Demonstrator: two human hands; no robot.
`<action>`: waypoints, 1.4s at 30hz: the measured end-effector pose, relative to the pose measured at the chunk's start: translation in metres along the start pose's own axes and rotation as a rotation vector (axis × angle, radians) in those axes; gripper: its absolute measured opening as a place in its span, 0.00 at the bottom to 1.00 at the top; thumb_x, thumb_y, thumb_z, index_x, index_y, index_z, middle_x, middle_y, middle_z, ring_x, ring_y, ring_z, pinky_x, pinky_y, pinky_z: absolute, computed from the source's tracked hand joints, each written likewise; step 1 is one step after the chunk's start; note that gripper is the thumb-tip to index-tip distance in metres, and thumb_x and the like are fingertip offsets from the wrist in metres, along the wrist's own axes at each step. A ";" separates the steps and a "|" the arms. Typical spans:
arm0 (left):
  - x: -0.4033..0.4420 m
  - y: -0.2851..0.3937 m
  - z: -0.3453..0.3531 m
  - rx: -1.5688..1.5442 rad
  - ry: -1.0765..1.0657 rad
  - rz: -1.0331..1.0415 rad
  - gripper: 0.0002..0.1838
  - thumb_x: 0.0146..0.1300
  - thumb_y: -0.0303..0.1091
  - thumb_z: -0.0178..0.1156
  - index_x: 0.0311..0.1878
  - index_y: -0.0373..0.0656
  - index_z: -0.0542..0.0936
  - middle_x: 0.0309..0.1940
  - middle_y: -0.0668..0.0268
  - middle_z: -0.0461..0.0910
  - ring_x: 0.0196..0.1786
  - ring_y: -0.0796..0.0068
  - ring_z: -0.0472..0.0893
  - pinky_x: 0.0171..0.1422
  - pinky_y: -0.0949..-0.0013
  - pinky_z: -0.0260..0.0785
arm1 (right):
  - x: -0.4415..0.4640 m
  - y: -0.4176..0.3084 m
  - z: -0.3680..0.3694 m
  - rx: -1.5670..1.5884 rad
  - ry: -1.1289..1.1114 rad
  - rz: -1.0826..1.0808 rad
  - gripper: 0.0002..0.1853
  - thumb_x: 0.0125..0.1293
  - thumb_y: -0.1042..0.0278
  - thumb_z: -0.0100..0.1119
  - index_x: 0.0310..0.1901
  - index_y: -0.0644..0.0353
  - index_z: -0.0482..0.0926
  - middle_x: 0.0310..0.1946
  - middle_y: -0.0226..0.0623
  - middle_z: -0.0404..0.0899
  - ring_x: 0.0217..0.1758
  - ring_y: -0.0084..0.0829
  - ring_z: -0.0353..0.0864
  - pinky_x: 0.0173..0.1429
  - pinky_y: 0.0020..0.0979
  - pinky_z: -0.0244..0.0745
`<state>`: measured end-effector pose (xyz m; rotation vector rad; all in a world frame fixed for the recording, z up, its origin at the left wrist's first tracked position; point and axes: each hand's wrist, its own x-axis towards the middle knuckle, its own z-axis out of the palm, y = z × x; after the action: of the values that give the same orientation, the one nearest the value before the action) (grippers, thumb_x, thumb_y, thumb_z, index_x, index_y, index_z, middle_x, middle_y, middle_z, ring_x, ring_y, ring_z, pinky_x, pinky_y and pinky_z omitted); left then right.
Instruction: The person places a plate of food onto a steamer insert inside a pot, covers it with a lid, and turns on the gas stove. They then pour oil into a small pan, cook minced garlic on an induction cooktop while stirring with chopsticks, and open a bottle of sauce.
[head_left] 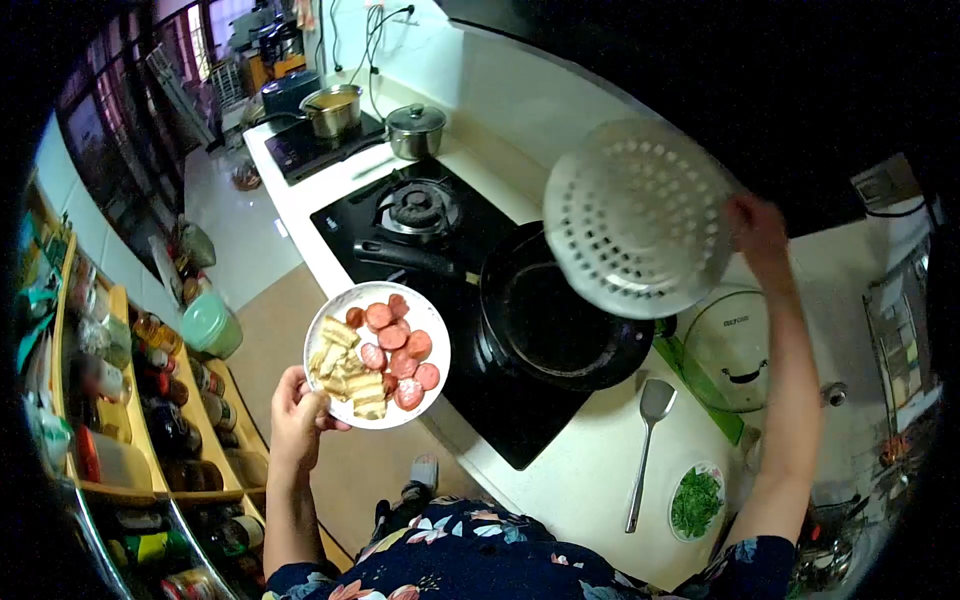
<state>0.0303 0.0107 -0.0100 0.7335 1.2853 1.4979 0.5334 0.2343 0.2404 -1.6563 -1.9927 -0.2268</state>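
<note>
My left hand (300,408) grips the rim of a white plate (432,330), held in front of the counter's edge. On it lie sliced sausage rounds (392,338) and pale yellowish strips (348,378), perhaps bacon or tofu skin. Up at the right, my right hand (757,232) is closed on the edge of a round metal steamer tray (640,215) full of holes, slightly blurred. The tray is raised over the back right of a black wok (550,345) and hides part of it. The inside of the wok looks dark, with no food visible.
A glass lid (725,345) leans on a green board (705,395) to the right. In front of it lie a metal spatula (650,430) and a dish of chopped greens (697,503). A free burner (417,207), a lidded pot (415,130) and a saucepan (335,115) stand farther left.
</note>
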 end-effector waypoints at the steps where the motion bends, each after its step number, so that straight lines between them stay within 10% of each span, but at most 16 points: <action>1: -0.004 0.003 -0.007 0.011 0.005 -0.008 0.18 0.57 0.23 0.47 0.53 0.31 0.68 0.33 0.61 0.78 0.27 0.76 0.80 0.29 0.72 0.81 | -0.008 0.015 0.025 0.139 -0.116 0.110 0.12 0.71 0.63 0.55 0.44 0.64 0.81 0.33 0.35 0.82 0.29 0.25 0.79 0.32 0.30 0.77; 7: -0.009 0.007 -0.013 0.004 0.057 0.035 0.18 0.59 0.23 0.47 0.54 0.31 0.67 0.37 0.57 0.80 0.29 0.74 0.82 0.28 0.73 0.81 | -0.054 0.061 0.144 0.537 -0.452 0.511 0.12 0.62 0.63 0.59 0.25 0.62 0.79 0.19 0.35 0.78 0.18 0.27 0.73 0.25 0.33 0.69; 16: -0.013 0.011 -0.004 0.016 0.109 0.025 0.18 0.58 0.24 0.47 0.53 0.31 0.68 0.36 0.58 0.79 0.28 0.74 0.81 0.27 0.73 0.81 | -0.060 0.087 0.213 0.358 -0.600 0.607 0.10 0.62 0.65 0.63 0.32 0.65 0.82 0.26 0.39 0.83 0.29 0.33 0.84 0.31 0.34 0.79; 22: -0.008 0.013 -0.009 0.029 0.053 0.028 0.18 0.57 0.24 0.47 0.52 0.32 0.68 0.34 0.59 0.79 0.26 0.75 0.80 0.27 0.72 0.81 | -0.066 0.017 0.218 -0.529 -0.485 0.012 0.11 0.60 0.67 0.65 0.38 0.69 0.84 0.35 0.52 0.85 0.38 0.47 0.86 0.41 0.44 0.82; 35: 0.064 0.066 0.090 0.230 -0.330 -0.107 0.19 0.59 0.30 0.54 0.53 0.33 0.72 0.32 0.63 0.75 0.24 0.78 0.73 0.29 0.68 0.80 | -0.098 -0.014 0.207 -0.206 -0.627 -0.127 0.26 0.54 0.49 0.71 0.47 0.62 0.83 0.47 0.52 0.82 0.51 0.49 0.83 0.54 0.46 0.79; 42: 0.120 0.045 0.203 0.287 -0.708 -0.335 0.18 0.67 0.23 0.50 0.57 0.26 0.63 0.44 0.47 0.79 0.40 0.55 0.86 0.43 0.63 0.85 | -0.141 -0.009 0.108 0.003 -0.363 0.052 0.20 0.62 0.55 0.64 0.50 0.61 0.82 0.48 0.50 0.81 0.52 0.50 0.80 0.56 0.45 0.75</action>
<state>0.1601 0.1973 0.0660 1.0542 1.0049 0.6843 0.5082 0.1600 0.0809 -1.8496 -2.2003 0.1047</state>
